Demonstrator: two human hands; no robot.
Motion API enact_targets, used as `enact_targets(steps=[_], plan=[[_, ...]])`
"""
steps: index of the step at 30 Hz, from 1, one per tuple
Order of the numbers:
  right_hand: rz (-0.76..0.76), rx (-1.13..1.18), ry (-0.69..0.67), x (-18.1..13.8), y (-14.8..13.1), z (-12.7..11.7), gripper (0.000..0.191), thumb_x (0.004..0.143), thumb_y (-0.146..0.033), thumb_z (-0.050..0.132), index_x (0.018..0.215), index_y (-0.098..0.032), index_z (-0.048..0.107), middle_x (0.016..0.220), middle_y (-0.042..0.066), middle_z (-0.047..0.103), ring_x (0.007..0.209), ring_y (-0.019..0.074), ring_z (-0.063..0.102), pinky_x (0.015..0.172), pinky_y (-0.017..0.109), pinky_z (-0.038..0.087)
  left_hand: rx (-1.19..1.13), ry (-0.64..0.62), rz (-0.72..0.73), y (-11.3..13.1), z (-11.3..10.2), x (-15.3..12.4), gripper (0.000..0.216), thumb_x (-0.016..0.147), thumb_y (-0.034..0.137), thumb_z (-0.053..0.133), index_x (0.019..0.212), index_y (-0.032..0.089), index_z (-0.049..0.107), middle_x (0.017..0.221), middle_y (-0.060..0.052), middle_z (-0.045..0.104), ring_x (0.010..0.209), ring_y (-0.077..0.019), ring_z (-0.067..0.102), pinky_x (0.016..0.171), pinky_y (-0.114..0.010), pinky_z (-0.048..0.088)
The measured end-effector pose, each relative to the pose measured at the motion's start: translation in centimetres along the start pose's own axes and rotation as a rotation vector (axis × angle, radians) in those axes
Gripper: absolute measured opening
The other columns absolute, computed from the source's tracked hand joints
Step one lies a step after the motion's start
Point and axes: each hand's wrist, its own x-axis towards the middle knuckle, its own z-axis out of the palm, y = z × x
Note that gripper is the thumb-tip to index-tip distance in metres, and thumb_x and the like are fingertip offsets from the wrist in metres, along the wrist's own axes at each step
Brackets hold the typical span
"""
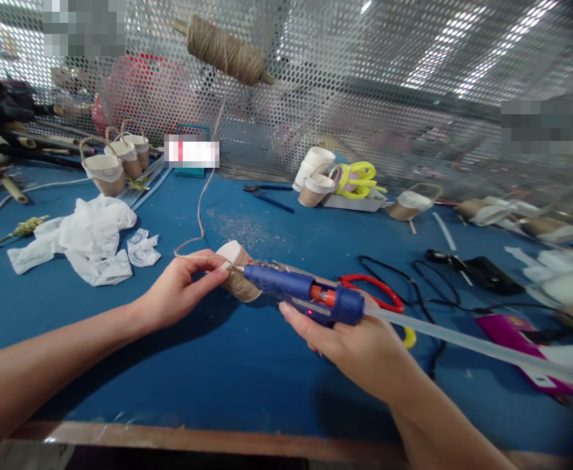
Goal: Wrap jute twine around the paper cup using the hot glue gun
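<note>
A right hand (359, 352) wraps closed around a blue glue gun (281, 285), its nozzle meeting the fingertips of the left hand (181, 287), whose thumb and forefinger pinch the rim of a tilted, string-wrapped cup (241, 282) above a blue table (193, 385). String (202, 209) climbs from there to a spool (225, 51) on the mesh. Red-handled scissors (395, 300) lie beyond the gun; white lace (88, 238) lies crumpled at left.
</note>
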Motion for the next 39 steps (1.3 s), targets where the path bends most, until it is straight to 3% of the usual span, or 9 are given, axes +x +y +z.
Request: enact_targets(steps=[5,10,16,23,33,39], plan=[[-0.070,-0.045,-0.063,0.7,-0.3,-1.0,0.015,0.071,-0.038,0.062,0.063,-0.025,0.063,0.057,0.000,0.063,0.063,0.0197,0.066,0.051,0.026,0.053,0.003,-0.013,-0.012,0.1,-0.1,0.1,0.021,0.084,0.025,0.049,0.079,0.012,0.064,0.083,-0.006,0.064,0.080,-0.0156,0.057,0.076,-0.028,0.045],[-0.078,-0.068,-0.082,1.3,-0.9,-1.2,0.019,0.074,-0.031,0.059,0.056,-0.024,0.058,0.056,0.001,0.063,0.068,0.0208,0.067,0.052,0.026,0.053,0.013,-0.030,-0.012,0.0,-0.2,0.1,0.020,0.085,0.025,0.049,0.081,0.013,0.064,0.088,-0.007,0.064,0.083,-0.0157,0.057,0.077,-0.027,0.045],[-0.069,-0.048,-0.094,1.4,-1.0,-1.1,0.022,0.075,-0.029,0.059,0.053,-0.024,0.058,0.050,-0.001,0.061,0.061,0.0189,0.065,0.050,0.025,0.052,0.015,-0.031,-0.015,0.0,-0.3,0.1,0.021,0.085,0.025,0.049,0.080,0.013,0.065,0.090,-0.007,0.065,0.085,-0.0164,0.058,0.080,-0.028,0.045],[-0.099,-0.049,-0.201,0.7,0.0,-1.2,0.015,0.077,-0.033,0.058,0.066,-0.027,0.067,0.047,-0.003,0.060,0.042,0.0140,0.058,0.040,0.023,0.046,0.036,-0.045,-0.014,0.1,-0.4,0.2,0.022,0.085,0.025,0.048,0.081,0.013,0.066,0.087,-0.007,0.065,0.084,-0.0162,0.058,0.079,-0.028,0.045],[-0.061,0.009,-0.044,1.2,-0.7,-0.6,0.020,0.075,-0.036,0.057,0.059,-0.025,0.060,0.048,-0.002,0.060,0.054,0.0186,0.064,0.045,0.026,0.051,-0.009,-0.036,-0.001,0.0,-0.2,0.1,0.021,0.085,0.024,0.050,0.079,0.013,0.066,0.091,-0.008,0.065,0.086,-0.0165,0.058,0.081,-0.029,0.046],[-0.069,-0.021,-0.065,1.1,-0.8,-0.9,0.017,0.074,-0.035,0.059,0.060,-0.025,0.061,0.052,0.000,0.062,0.061,0.0211,0.066,0.047,0.027,0.053,-0.009,-0.025,-0.012,0.0,-0.2,0.1,0.020,0.084,0.024,0.050,0.079,0.013,0.066,0.091,-0.008,0.066,0.085,-0.0170,0.059,0.080,-0.029,0.046]])
